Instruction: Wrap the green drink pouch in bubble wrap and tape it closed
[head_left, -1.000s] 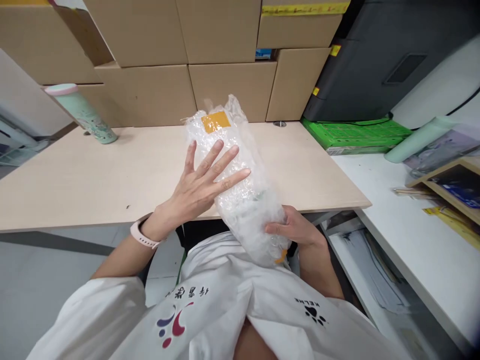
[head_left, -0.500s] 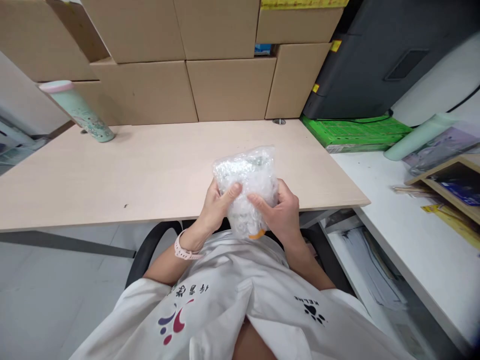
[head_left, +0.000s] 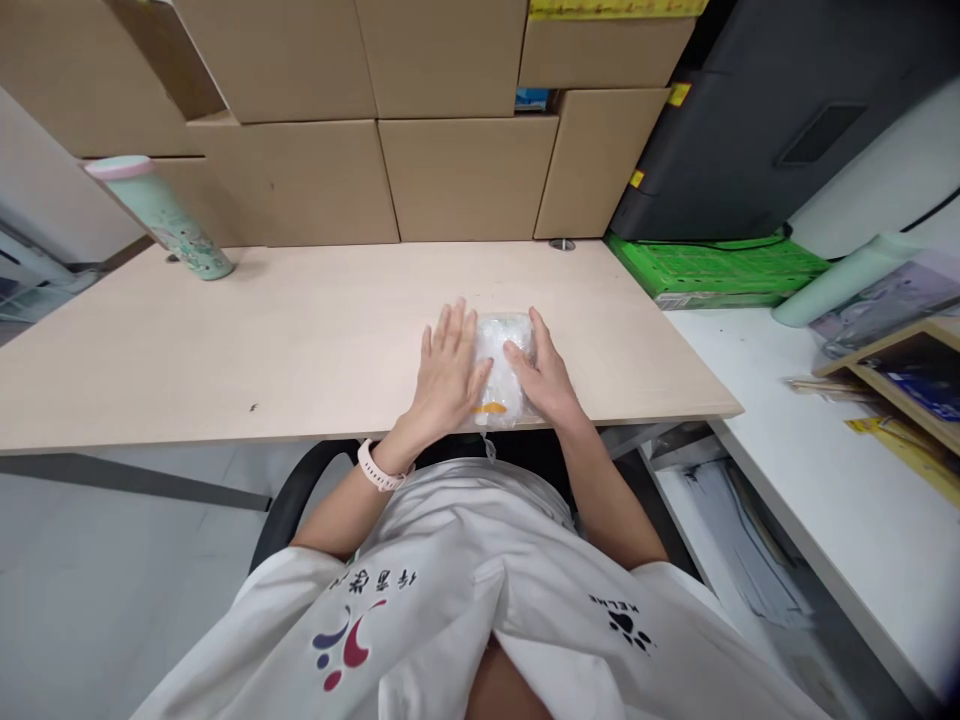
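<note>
Bare desk (head_left: 225,340) leftward (boxes (head_left: 465,170) behind)

The only view comes from a camera worn on the person's head, which faces forward and steeply down over the white shirt (head_left: 480,600) toward the near edge of the desk (head_left: 225,350). It sits close above the work, so the left hand (head_left: 448,380) and right hand (head_left: 546,378) lie near the middle of the frame. The cardboard boxes (head_left: 465,175) along the far side fill the top, and a second, white table (head_left: 825,480) runs down the right.
</note>
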